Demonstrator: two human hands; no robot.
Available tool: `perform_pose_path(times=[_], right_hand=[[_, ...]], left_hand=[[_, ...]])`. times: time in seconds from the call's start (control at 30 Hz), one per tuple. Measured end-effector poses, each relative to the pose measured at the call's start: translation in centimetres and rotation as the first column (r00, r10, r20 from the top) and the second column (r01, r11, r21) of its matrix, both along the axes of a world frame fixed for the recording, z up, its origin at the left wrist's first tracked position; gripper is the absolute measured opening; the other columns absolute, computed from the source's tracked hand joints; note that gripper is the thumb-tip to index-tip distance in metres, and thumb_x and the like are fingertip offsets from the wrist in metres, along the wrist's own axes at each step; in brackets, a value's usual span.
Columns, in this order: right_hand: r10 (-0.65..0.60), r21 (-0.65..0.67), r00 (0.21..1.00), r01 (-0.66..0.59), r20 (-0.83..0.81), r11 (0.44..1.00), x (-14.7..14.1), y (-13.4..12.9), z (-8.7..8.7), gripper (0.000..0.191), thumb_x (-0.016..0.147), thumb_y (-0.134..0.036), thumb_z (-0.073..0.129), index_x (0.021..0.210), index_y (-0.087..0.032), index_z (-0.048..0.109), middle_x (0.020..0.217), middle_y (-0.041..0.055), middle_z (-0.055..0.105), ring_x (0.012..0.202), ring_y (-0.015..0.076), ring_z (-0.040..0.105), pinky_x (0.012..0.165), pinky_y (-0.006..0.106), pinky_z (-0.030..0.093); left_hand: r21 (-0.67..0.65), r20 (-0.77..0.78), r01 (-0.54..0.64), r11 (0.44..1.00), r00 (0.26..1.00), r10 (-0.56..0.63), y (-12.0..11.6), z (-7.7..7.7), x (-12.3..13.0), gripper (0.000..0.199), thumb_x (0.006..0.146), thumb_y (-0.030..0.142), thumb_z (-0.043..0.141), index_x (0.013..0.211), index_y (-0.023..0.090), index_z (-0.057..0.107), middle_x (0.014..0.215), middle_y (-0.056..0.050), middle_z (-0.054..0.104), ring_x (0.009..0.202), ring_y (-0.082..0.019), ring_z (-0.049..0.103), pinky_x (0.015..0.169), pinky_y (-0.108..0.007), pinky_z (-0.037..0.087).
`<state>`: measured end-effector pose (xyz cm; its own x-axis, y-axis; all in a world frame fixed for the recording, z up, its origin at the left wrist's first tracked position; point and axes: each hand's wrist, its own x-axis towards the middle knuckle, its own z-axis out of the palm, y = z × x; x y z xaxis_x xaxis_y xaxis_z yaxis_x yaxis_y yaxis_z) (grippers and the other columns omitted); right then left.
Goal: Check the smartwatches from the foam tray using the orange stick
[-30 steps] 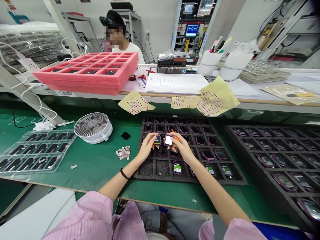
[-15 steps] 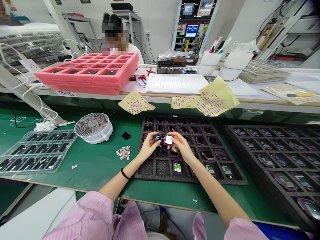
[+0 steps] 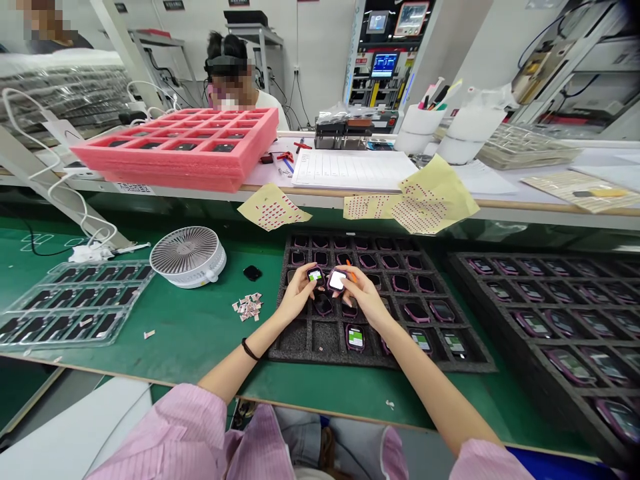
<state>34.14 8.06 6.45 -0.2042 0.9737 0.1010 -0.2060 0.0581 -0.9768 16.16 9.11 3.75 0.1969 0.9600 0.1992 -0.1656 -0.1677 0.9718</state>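
Observation:
My left hand point(image 3: 299, 292) is closed on a smartwatch point(image 3: 315, 275) whose screen shows green and white. Beside it, my right hand point(image 3: 363, 294) grips a second smartwatch point(image 3: 337, 281) with a bright white screen. An orange stick-like tool point(image 3: 351, 272) also pokes out by the right fingers; how it is held is hidden. Both hands are above a black foam tray point(image 3: 326, 335) with many purple-rimmed watches in its pockets. One seated watch point(image 3: 355, 337) in the front row has a lit green and white screen.
A second foam tray point(image 3: 505, 313) of watches lies at right. Leftward are a white fan point(image 3: 188, 257), small paper labels point(image 3: 247, 306), a dark watch part point(image 3: 253, 273) and a clear plastic tray point(image 3: 113, 327). A shelf above holds a pink foam tray point(image 3: 240, 163); a person point(image 3: 230, 73) sits behind it.
The left watch's screen has gone from dark with text to green and white. Both hands stay in nearly the same place, still holding the watches.

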Motion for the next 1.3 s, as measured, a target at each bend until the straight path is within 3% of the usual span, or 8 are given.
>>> perform_pose_path(times=[0.23,0.4,0.63,0.93,1.1,1.3], right_hand=[[0.022,-0.019,1.000,-0.022,-0.001,1.000,-0.1,0.0,0.1,0.045,0.070,-0.033,0.075,0.109,-0.025,0.054,0.100,0.0052,0.060,0.068,0.0151,0.065,0.037,0.017,0.035],[0.001,-0.010,1.000,0.000,0.025,1.000,-0.1,-0.1,0.2,0.039,0.073,-0.036,0.071,0.107,-0.024,0.056,0.096,0.0038,0.060,0.062,0.0133,0.063,0.037,0.018,0.034],[-0.043,-0.012,0.998,0.044,0.044,0.999,0.0,-0.1,0.4,0.030,0.079,-0.044,0.062,0.099,-0.022,0.060,0.078,-0.0001,0.059,0.050,0.0107,0.059,0.037,0.019,0.033],[-0.044,-0.023,0.998,0.045,0.048,0.999,-0.1,-0.4,0.7,0.031,0.077,-0.043,0.066,0.098,-0.021,0.060,0.081,0.0005,0.061,0.051,0.0103,0.059,0.036,0.019,0.033],[-0.024,-0.031,0.999,0.026,0.046,0.999,-0.1,-0.3,0.7,0.035,0.072,-0.040,0.071,0.100,-0.022,0.059,0.088,0.0010,0.061,0.052,0.0095,0.060,0.037,0.019,0.034],[-0.026,-0.025,0.998,0.028,0.052,0.999,-0.1,-0.3,0.5,0.034,0.074,-0.042,0.069,0.099,-0.022,0.059,0.080,0.0002,0.060,0.051,0.0097,0.059,0.036,0.019,0.033]], left_hand=[[-0.020,0.004,-0.020,1.000,1.000,0.020,-0.1,0.1,0.1,0.044,0.081,0.033,0.062,0.121,0.020,0.049,0.107,-0.009,0.060,0.076,-0.014,0.063,0.053,-0.020,0.045],[-0.006,-0.011,-0.038,0.999,0.999,0.038,-0.1,0.2,0.0,0.043,0.080,0.037,0.064,0.117,0.020,0.051,0.105,-0.007,0.062,0.072,-0.013,0.063,0.051,-0.019,0.043],[-0.031,-0.058,-0.047,0.998,0.997,0.045,-0.1,0.6,-0.1,0.035,0.086,0.043,0.052,0.110,0.017,0.055,0.092,-0.005,0.064,0.061,-0.011,0.062,0.049,-0.021,0.043],[-0.013,-0.049,-0.044,0.999,0.998,0.043,-0.2,0.4,0.1,0.041,0.080,0.041,0.062,0.113,0.018,0.053,0.097,-0.006,0.064,0.064,-0.010,0.061,0.049,-0.019,0.041],[-0.022,-0.065,-0.043,0.999,0.997,0.042,-0.2,0.8,-0.1,0.038,0.085,0.043,0.056,0.112,0.017,0.055,0.096,-0.006,0.064,0.065,-0.012,0.062,0.051,-0.021,0.044],[-0.030,-0.101,-0.075,0.997,0.992,0.072,-0.4,1.3,-0.1,0.034,0.087,0.044,0.051,0.105,0.016,0.060,0.082,-0.003,0.063,0.058,-0.011,0.059,0.049,-0.021,0.043]])
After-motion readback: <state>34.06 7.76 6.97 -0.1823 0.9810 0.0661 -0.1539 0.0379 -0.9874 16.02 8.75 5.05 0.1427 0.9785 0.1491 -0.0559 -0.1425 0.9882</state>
